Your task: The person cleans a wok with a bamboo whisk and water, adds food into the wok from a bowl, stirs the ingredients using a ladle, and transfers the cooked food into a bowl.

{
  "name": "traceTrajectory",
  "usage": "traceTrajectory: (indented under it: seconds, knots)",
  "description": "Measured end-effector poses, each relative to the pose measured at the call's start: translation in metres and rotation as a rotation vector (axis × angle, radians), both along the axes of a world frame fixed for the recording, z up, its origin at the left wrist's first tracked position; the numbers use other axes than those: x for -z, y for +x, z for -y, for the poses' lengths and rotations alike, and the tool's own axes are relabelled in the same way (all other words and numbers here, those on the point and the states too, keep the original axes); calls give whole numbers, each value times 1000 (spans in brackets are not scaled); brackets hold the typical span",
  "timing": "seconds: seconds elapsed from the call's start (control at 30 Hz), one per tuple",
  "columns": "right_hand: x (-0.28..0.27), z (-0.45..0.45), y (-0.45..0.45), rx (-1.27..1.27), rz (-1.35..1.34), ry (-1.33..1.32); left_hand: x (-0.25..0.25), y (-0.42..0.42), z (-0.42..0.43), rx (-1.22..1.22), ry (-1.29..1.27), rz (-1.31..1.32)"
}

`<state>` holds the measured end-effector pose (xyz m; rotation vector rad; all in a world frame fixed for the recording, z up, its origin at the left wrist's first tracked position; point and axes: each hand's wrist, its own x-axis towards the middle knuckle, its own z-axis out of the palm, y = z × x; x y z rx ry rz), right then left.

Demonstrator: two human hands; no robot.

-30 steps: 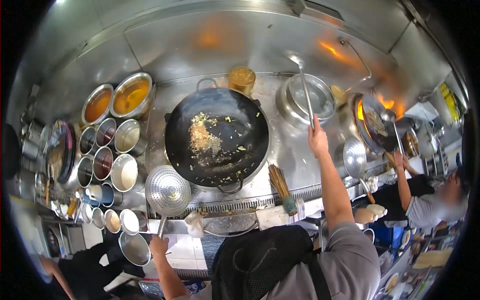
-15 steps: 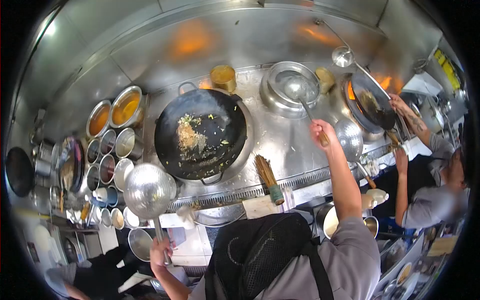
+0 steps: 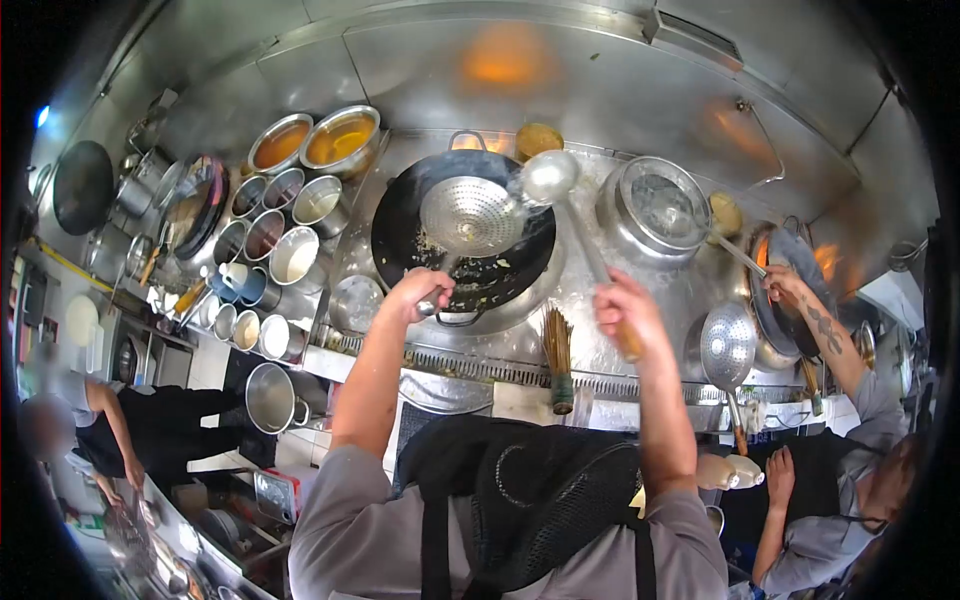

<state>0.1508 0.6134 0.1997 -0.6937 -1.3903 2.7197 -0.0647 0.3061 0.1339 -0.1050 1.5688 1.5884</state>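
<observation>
1. Left hand (image 3: 423, 293), fingers wrapped round the strainer's handle, hangs over the wok's near-left edge; the perforated strainer (image 3: 472, 216) lies ahead of it and slightly right, above the wok (image 3: 392, 240).
2. Gripping the long handle by its near end probably spares the fingers the wok's heat, while the broad bowl is held over the food scraps (image 3: 502, 262).
3. That strainer's long axis runs away from the left hand, forward and a little rightward, bowl end farthest; whether the bowl touches the wok cannot be told.
4. Right hand (image 3: 625, 308), curled round the wooden end of the ladle's handle, sits well to the left hand's right. Some finger detail is blurred.
5. From it the ladle (image 3: 550, 177) points forward and leftward, its bowl by the wok's far-right rim, likely held there to reach both wok and strainer.
6. Just left of and nearer than the right hand, a bamboo brush (image 3: 558, 350) rests bristles forward, seemingly parked within reach.
</observation>
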Motion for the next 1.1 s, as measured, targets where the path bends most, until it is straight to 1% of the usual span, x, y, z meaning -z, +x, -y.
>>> traceTrajectory:
  seconds: [0.03,0.07,0.1,0.13,0.17,0.2,0.23,0.27,0.3,0.33,0.4,0.43,0.47,0.5,0.53,0.57,0.6,0.63,0.67,0.7,0.73,0.8,0.83,0.87,0.9,0.93,0.97,1.0,1.03,1.07,1.1]
  knots:
    - [5,16,-9,-20,54,144,5,-2,-8,-12,29,-19]
    - [11,31,-16,-87,54,285,6,-3,-15,-14,24,-19]
    - [48,32,-26,-159,72,411,6,-4,-22,38,-72,-123]
    - [58,40,-29,-168,71,407,6,-5,-28,90,-169,-226]
    - [64,52,-33,-233,65,745,0,-4,-32,144,-245,-308]
    - [72,60,-34,-295,52,1082,3,-7,-33,134,-253,-304]
    - [87,64,-32,-315,28,1300,8,-9,-32,85,-308,-366]
    - [99,68,-27,-324,23,1292,13,-13,-30,38,-366,-427]
    - [109,70,-21,-345,-15,1458,14,-17,-28,-14,-449,-492]
    - [112,71,-16,-363,-56,1627,7,-17,-24,-20,-457,-490]
    - [112,62,0,-419,-23,1581,-6,-16,-8,-95,-636,-733]
    - [112,55,7,-435,-39,1451,8,-27,7,-63,-733,-899]
    - [109,49,15,-447,-55,1323,24,-31,19,-69,-738,-895]
    - [99,45,24,-415,-57,1232,18,-20,25,-98,-825,-1061]
    - [83,45,24,-419,-64,1234,7,-8,30,-127,-912,-1231]
    - [66,48,25,-414,19,1042,-17,15,23,-83,-942,-1068]
    - [59,53,27,-407,108,843,-8,28,27,-81,-946,-1062]
    - [56,60,21,-361,43,644,3,37,28,-36,-935,-1100]
    - [57,63,13,-355,47,648,12,39,25,5,-918,-1142]
    - [63,66,7,-343,-1,564,21,37,25,-12,-918,-1081]
    - [69,65,4,-327,-49,479,22,38,36,-75,-843,-1051]
    - [68,54,13,-275,-70,481,14,46,64,-141,-769,-1100]
    - [58,46,22,-231,-41,504,29,47,92,-130,-787,-1324]
    - [52,36,34,-181,-7,529,28,58,106,-212,-660,-1109]
    - [71,17,45,-128,18,618,27,69,121,-329,-527,-891]
    - [90,-4,54,-85,42,627,26,81,135,-460,-418,-691]
    - [106,-27,59,16,72,968,30,91,150,-532,-296,-598]
    - [116,-47,65,107,107,1307,40,98,164,-564,-289,-588]
    - [118,-66,70,127,128,1315,39,109,171,-629,-198,-519]
    - [118,-85,69,174,206,1416,52,114,184,-659,-180,-450]
    - [118,-101,64,218,280,1513,69,118,197,-662,-86,-416]
